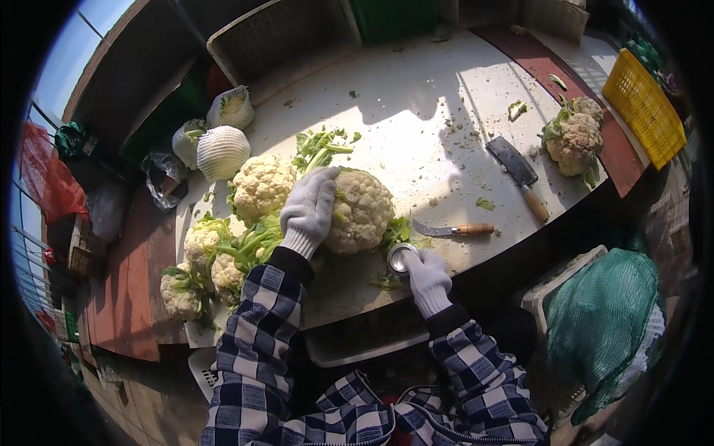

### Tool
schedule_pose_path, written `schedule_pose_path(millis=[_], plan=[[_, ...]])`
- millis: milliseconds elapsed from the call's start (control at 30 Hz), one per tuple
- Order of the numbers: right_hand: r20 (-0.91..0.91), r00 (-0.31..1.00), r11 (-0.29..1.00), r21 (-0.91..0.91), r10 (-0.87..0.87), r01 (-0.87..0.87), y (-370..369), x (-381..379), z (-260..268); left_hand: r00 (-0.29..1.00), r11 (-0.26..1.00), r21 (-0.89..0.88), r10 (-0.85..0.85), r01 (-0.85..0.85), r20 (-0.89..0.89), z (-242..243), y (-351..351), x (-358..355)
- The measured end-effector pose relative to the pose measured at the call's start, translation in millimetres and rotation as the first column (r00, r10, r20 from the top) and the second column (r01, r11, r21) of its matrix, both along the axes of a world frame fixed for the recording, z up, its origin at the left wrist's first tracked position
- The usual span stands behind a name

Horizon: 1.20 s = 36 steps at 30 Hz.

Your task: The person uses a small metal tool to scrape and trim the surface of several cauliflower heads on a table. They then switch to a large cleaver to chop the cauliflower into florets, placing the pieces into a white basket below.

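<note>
My left hand (312, 203), in a pale knit glove, grips the side of a large cauliflower head (361, 212) on the white tabletop. My right hand (428, 273), gloved too, holds a small round metal object (403, 258) close to the cauliflower's lower right; its exact kind is unclear. Several smaller cauliflowers (202, 245) with leaves lie left of my left hand, one (263, 187) directly beside it. A curved knife with a wooden handle (471, 229) rests to the right of the big head, and a cleaver (513, 161) lies beyond it.
Foam-netted cauliflowers (224, 151) stand at the back left beside a clear plastic bag (165, 181). More cauliflower (574, 136) sits at the right edge, near a yellow crate (644, 108). A green mesh sack (605, 329) is at lower right. A large crate (284, 42) stands behind.
</note>
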State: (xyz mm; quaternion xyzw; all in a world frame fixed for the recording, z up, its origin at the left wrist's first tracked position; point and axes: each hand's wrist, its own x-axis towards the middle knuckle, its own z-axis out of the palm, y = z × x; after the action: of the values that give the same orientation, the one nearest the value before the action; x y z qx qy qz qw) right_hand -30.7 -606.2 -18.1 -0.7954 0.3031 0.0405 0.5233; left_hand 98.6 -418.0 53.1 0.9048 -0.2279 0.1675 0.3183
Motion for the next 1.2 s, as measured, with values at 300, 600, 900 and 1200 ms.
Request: schedule_pose_path(millis=[300,600,900,1200], plan=[[0.072,0.994,0.872,0.488,-0.078,0.032,-2,36,12,0.999,0.998,-0.037,-0.048,0.047,-0.026,-4,3,7],[0.089,0.977,0.76,0.643,-0.194,0.093,7,32,2,0.999,0.999,-0.023,-0.045,0.045,0.017,-7,6,4],[0.004,0.99,0.699,0.708,-0.14,0.096,-7,43,26,0.969,0.98,-0.044,-0.182,0.192,0.17,1,-6,-13],[-0.054,0.961,0.582,0.786,-0.27,0.208,-9,43,26,0.967,0.981,-0.075,-0.161,0.179,0.199,-2,-7,-11]])
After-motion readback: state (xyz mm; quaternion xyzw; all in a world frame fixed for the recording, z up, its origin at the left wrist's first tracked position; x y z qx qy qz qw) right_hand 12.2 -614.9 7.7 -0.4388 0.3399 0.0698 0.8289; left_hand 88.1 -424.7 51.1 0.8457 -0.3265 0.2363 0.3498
